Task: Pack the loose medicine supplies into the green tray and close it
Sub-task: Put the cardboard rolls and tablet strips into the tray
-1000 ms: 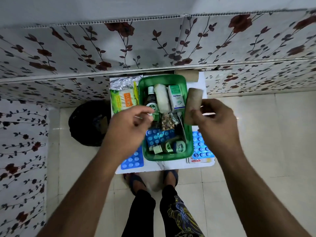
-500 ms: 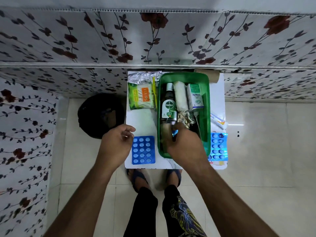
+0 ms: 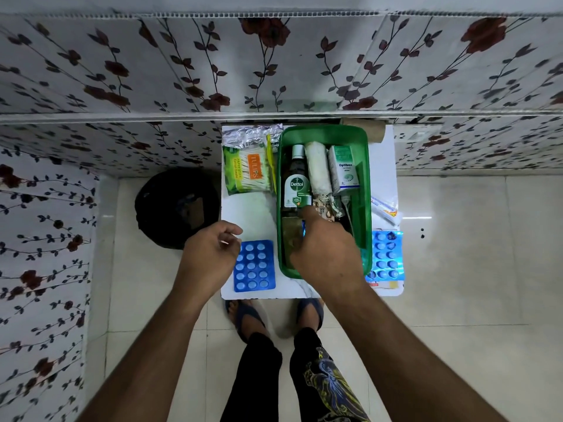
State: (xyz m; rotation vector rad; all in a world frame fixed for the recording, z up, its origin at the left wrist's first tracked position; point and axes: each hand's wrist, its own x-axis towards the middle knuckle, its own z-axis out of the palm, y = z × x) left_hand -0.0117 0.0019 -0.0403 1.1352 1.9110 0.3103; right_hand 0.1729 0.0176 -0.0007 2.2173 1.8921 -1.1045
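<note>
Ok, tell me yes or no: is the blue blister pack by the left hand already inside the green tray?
No: the blue blister pack lies on the white table, outside the green tray, beside the left hand.

Right hand (image 3: 327,251) hides green tray (image 3: 364,190) contents at 6 o'clock; grip unclear. Blister pack (image 3: 385,257) at 3 o'clock partly covered.

You can read "Dettol" on the dark glass bottle (image 3: 296,184) mid-frame, "Optibex" on the white-and-green carton (image 3: 344,170) to its right, and "TULIPS" on the green cotton-swab packet (image 3: 246,173) left of centre.
</note>
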